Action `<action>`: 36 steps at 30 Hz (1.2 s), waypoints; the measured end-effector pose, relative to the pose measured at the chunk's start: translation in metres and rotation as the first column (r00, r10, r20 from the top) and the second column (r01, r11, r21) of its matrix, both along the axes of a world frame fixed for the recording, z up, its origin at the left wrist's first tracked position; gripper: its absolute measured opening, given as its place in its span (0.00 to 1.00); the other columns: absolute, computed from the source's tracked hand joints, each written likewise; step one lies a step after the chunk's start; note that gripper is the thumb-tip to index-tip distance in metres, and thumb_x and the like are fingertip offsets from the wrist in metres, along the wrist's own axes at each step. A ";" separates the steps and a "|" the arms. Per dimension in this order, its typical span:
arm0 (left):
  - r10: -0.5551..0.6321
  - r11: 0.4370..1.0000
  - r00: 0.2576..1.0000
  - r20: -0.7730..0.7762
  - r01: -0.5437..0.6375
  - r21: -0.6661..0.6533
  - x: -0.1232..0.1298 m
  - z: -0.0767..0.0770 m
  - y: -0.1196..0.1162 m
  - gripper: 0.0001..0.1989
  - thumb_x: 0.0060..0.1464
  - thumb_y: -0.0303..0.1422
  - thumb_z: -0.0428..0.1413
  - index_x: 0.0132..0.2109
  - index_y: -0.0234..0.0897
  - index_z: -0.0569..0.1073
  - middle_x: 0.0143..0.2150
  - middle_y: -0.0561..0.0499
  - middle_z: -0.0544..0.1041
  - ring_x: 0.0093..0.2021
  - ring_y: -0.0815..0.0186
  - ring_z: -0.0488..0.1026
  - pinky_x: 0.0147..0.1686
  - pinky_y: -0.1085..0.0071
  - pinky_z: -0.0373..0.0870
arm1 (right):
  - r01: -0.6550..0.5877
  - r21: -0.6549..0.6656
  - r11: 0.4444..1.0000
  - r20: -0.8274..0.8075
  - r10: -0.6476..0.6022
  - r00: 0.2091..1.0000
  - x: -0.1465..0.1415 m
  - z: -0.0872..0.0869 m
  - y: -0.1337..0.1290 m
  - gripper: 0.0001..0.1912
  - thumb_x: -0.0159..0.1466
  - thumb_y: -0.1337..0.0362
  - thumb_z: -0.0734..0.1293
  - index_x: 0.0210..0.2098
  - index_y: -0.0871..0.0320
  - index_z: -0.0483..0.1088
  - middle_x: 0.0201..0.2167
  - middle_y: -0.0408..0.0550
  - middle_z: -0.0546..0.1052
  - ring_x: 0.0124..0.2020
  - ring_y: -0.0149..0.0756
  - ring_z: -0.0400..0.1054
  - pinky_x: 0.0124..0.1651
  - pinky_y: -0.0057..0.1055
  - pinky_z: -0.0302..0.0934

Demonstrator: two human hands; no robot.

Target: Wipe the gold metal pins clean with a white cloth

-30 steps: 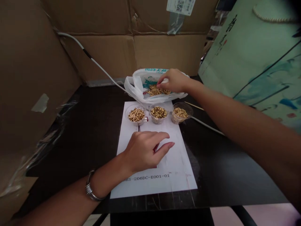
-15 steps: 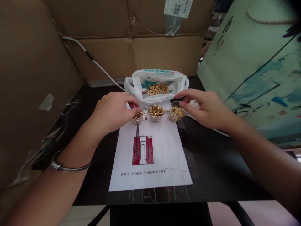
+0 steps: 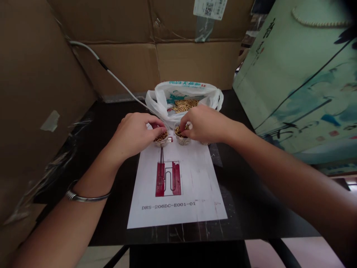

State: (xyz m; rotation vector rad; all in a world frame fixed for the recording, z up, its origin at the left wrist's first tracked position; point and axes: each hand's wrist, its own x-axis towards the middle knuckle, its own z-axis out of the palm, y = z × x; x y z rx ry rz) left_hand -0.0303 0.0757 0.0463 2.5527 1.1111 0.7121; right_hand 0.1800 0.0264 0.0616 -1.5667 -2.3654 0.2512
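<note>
a: cardboard boxes wall in my dark table. what moved?

b: my right hand came over from the far cup to the middle cup, fingers pinched into its gold pins. my left hand stays pinched at the left cup. both cups sit atop the printed sheet, before the plastic bag. so i'm picking pins now.

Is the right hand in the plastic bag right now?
No, the right hand is at the middle cup of gold pins, in front of the plastic bag.
</note>
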 end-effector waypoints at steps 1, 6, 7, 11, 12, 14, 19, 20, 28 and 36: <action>0.015 1.000 1.000 0.028 -0.015 0.004 0.000 -0.001 -0.001 0.06 0.49 0.36 0.60 0.34 0.44 0.80 0.30 0.53 0.80 0.27 0.65 0.73 0.26 0.72 0.65 | -0.001 -0.004 1.000 0.006 0.001 1.000 -0.001 0.000 0.001 0.09 0.52 0.72 0.67 0.28 0.56 0.78 0.20 0.48 0.74 0.22 0.34 0.64 0.26 0.32 0.52; 0.038 0.999 0.979 0.200 -0.034 -0.027 0.003 0.004 -0.017 0.05 0.52 0.35 0.59 0.34 0.39 0.78 0.29 0.52 0.79 0.26 0.68 0.72 0.25 0.73 0.67 | 0.006 0.032 0.999 0.041 -0.007 0.999 -0.004 0.000 -0.001 0.07 0.53 0.70 0.67 0.28 0.55 0.78 0.19 0.47 0.73 0.21 0.34 0.62 0.25 0.32 0.50; 0.024 0.998 0.967 0.252 -0.011 -0.054 0.005 0.006 -0.023 0.05 0.52 0.34 0.59 0.35 0.38 0.78 0.30 0.52 0.79 0.27 0.68 0.73 0.25 0.74 0.68 | 0.009 0.036 0.999 0.043 -0.010 0.999 -0.004 0.001 -0.001 0.07 0.54 0.69 0.67 0.28 0.55 0.78 0.20 0.48 0.73 0.21 0.34 0.62 0.25 0.32 0.49; -0.030 0.978 0.927 0.374 0.104 -0.179 0.015 0.010 -0.054 0.04 0.53 0.32 0.58 0.36 0.36 0.76 0.31 0.52 0.79 0.28 0.69 0.75 0.23 0.77 0.70 | 0.018 0.044 0.999 0.025 -0.020 0.999 -0.001 -0.001 -0.004 0.06 0.55 0.69 0.67 0.28 0.56 0.77 0.21 0.48 0.74 0.23 0.34 0.64 0.26 0.32 0.52; -0.040 0.968 0.922 0.385 0.131 -0.214 0.017 0.008 -0.061 0.04 0.53 0.32 0.59 0.36 0.36 0.75 0.31 0.52 0.79 0.27 0.70 0.75 0.21 0.78 0.69 | 0.023 0.048 0.999 0.019 -0.024 1.000 0.000 -0.002 -0.004 0.07 0.55 0.69 0.66 0.28 0.55 0.78 0.22 0.48 0.75 0.24 0.35 0.65 0.27 0.32 0.53; -0.046 0.941 0.921 0.387 0.170 -0.292 0.023 0.003 -0.074 0.04 0.52 0.32 0.60 0.34 0.37 0.75 0.28 0.53 0.78 0.22 0.71 0.73 0.17 0.79 0.66 | 0.033 0.053 0.998 0.008 -0.033 0.999 0.003 -0.004 -0.005 0.08 0.55 0.70 0.66 0.29 0.55 0.78 0.24 0.48 0.76 0.26 0.36 0.67 0.29 0.32 0.54; -0.054 0.776 0.908 0.416 0.300 -0.555 0.032 -0.020 -0.090 0.04 0.53 0.30 0.59 0.38 0.38 0.77 0.30 0.53 0.80 0.18 0.72 0.71 0.13 0.79 0.66 | 0.053 0.081 0.995 -0.042 -0.050 0.998 0.007 -0.009 -0.005 0.07 0.58 0.66 0.66 0.31 0.56 0.78 0.28 0.48 0.77 0.29 0.37 0.69 0.31 0.33 0.56; -0.054 0.750 0.906 0.419 0.314 -0.583 0.033 -0.025 -0.090 0.05 0.52 0.29 0.60 0.38 0.38 0.78 0.31 0.52 0.81 0.19 0.71 0.72 0.13 0.78 0.67 | 0.063 0.098 0.993 -0.058 -0.057 0.997 0.008 -0.010 -0.005 0.07 0.58 0.66 0.66 0.31 0.56 0.77 0.29 0.48 0.77 0.29 0.37 0.68 0.31 0.33 0.56; -0.053 0.688 0.904 0.424 0.341 -0.641 0.035 -0.039 -0.082 0.06 0.54 0.31 0.58 0.38 0.37 0.80 0.19 0.54 0.76 0.13 0.74 0.65 0.10 0.79 0.61 | 0.106 0.198 0.974 -0.352 -0.030 0.936 0.009 -0.002 -0.042 0.05 0.61 0.68 0.65 0.33 0.59 0.74 0.32 0.44 0.77 0.34 0.33 0.69 0.37 0.29 0.59; -0.018 0.581 0.865 0.501 0.417 -0.699 0.033 -0.036 -0.087 0.09 0.59 0.34 0.54 0.37 0.34 0.75 0.34 0.49 0.79 0.20 0.75 0.68 0.19 0.79 0.69 | 0.175 0.019 0.984 -0.676 -0.117 0.728 0.008 -0.030 -0.099 0.02 0.62 0.67 0.67 0.34 0.57 0.73 0.33 0.43 0.76 0.34 0.31 0.69 0.39 0.28 0.63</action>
